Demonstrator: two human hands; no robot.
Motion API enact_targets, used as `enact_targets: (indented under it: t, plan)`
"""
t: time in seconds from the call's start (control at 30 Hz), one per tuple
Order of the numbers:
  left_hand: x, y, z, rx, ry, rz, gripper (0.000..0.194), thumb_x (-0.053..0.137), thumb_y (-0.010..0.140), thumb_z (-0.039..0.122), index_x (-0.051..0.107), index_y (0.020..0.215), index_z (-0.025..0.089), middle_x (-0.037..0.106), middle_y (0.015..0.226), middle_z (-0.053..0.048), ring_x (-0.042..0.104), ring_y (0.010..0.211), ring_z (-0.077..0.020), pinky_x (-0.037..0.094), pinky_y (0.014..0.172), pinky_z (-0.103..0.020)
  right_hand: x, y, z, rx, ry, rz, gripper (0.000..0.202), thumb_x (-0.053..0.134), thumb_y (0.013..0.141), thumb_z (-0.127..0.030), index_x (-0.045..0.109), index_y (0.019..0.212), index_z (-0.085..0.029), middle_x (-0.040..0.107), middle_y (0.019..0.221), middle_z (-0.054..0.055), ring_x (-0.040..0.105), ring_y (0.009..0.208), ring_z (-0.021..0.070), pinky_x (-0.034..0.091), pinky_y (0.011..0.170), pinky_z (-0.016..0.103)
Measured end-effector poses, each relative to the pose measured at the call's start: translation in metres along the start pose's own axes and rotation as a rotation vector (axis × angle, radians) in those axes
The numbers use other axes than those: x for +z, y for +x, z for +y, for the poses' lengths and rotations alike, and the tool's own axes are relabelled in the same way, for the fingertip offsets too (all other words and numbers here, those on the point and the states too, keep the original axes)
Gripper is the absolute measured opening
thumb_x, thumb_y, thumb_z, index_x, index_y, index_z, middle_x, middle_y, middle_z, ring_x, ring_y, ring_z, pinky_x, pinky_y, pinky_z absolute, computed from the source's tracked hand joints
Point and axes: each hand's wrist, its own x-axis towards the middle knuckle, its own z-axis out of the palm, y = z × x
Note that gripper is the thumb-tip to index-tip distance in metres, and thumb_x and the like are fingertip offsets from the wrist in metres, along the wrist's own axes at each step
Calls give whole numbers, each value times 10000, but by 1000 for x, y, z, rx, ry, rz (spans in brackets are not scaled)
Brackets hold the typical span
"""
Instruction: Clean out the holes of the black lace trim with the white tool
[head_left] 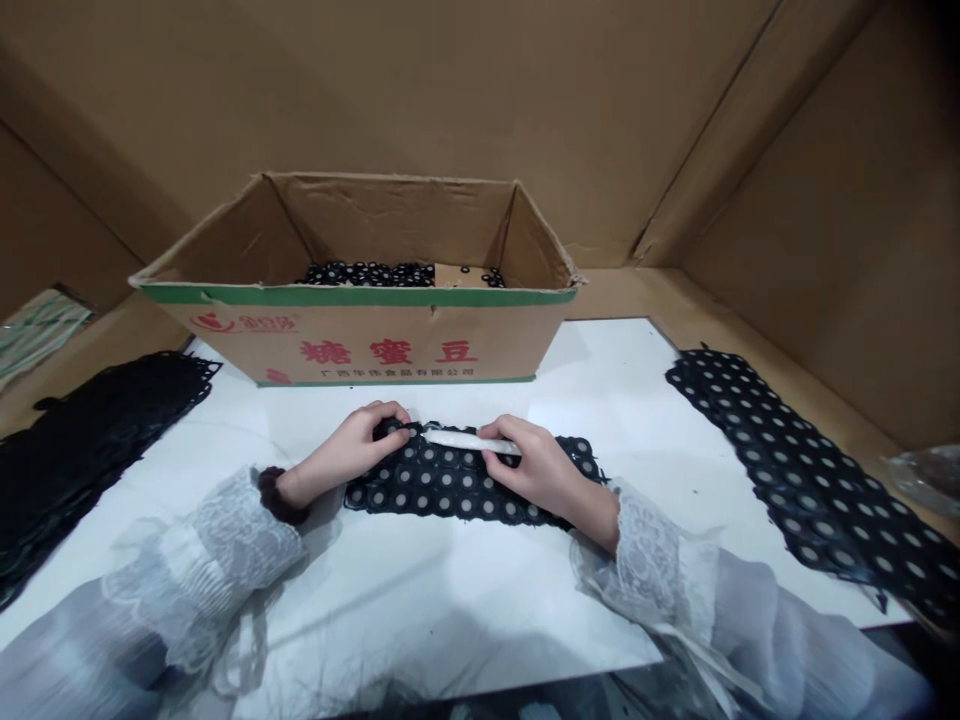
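A black rubbery sheet with rows of pale round spots lies flat on the white board in front of me. My left hand pinches the sheet's far left edge between thumb and fingers. Closed around a slim white stick-like tool, my right hand rests over the right part of the sheet. The tool lies nearly level, its tip pointing left toward my left fingertips at the sheet's far edge. My right hand hides some of the sheet beneath it.
Behind the sheet stands an open cardboard box with small black rings inside. A stack of dark sheets lies at left, spotted black sheets at right. Cardboard walls enclose the back and sides.
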Motion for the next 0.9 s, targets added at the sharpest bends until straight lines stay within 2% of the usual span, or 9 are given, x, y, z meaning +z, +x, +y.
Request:
enact_targets:
  t: [0.23, 0.4, 0.63, 0.73, 0.9]
  plan:
    - [8, -5, 5, -9, 92, 93, 147, 457, 806, 279, 550, 871, 184, 608, 911, -34, 543, 890, -196, 400, 830, -320, 8, -1, -5, -101, -87, 25, 94, 481, 836, -194, 526, 906, -151, 619, 884, 73, 585, 832, 171, 478, 738, 299]
    - [22, -14, 17, -70, 298, 209, 142, 448, 809, 249, 550, 856, 162, 622, 861, -61, 540, 850, -222, 392, 815, -369, 19, -2, -10, -170, -268, 56, 127, 443, 874, -208, 536, 901, -126, 636, 856, 84, 596, 802, 181, 480, 706, 309]
    - [33, -27, 31, -31, 419, 307, 141, 383, 845, 232, 505, 846, 159, 592, 837, -74, 510, 827, -221, 381, 774, -366, 28, 6, -17, -99, -577, -65, 171, 428, 872, -180, 576, 816, -116, 602, 775, 78, 565, 671, 172, 419, 591, 289]
    - [32, -25, 27, -74, 413, 307, 154, 368, 853, 251, 499, 862, 169, 600, 863, -73, 517, 844, -227, 371, 780, -378, 23, 9, -21, -42, -524, -112, 205, 415, 880, -226, 587, 823, -130, 598, 786, 69, 561, 664, 161, 398, 577, 275]
    - [26, -18, 17, -166, 353, 300, 205, 380, 847, 321, 518, 883, 174, 622, 895, -75, 538, 860, -245, 372, 800, -396, 6, 7, -22, 99, -180, -76, 164, 461, 852, -262, 577, 928, -174, 611, 790, 26, 553, 679, 129, 406, 621, 247]
